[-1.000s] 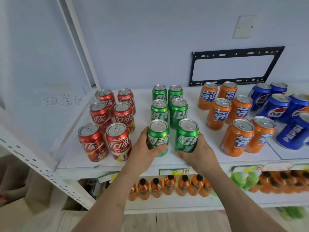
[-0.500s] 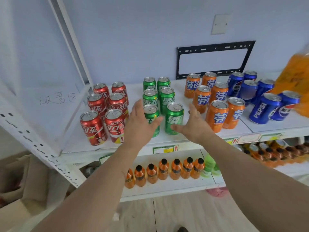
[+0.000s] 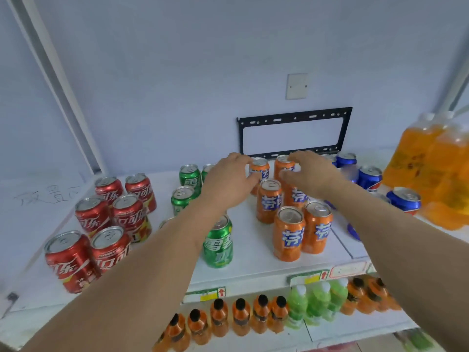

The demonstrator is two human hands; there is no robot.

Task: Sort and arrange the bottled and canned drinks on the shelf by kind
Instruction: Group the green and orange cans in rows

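On the white shelf (image 3: 256,262) the cans stand grouped by colour: red cans (image 3: 119,219) at the left, green cans (image 3: 218,245), orange cans (image 3: 289,235), and blue cans (image 3: 369,177) at the right. My left hand (image 3: 233,179) curls round the rear left orange can (image 3: 261,168), thumb across its label. My right hand (image 3: 312,174) curls round the rear right orange can (image 3: 283,165) from the right side. My left forearm hides part of the green group.
Large orange bottles (image 3: 436,168) stand at the shelf's far right. On the lower shelf are small orange bottles (image 3: 241,318) and green bottles (image 3: 317,301). A black bracket (image 3: 294,133) hangs on the wall behind. A slanted shelf post (image 3: 58,85) rises at the left.
Both hands let go of the two front green cans and moved back and right to the rear pair of orange cans. The view shifted right.
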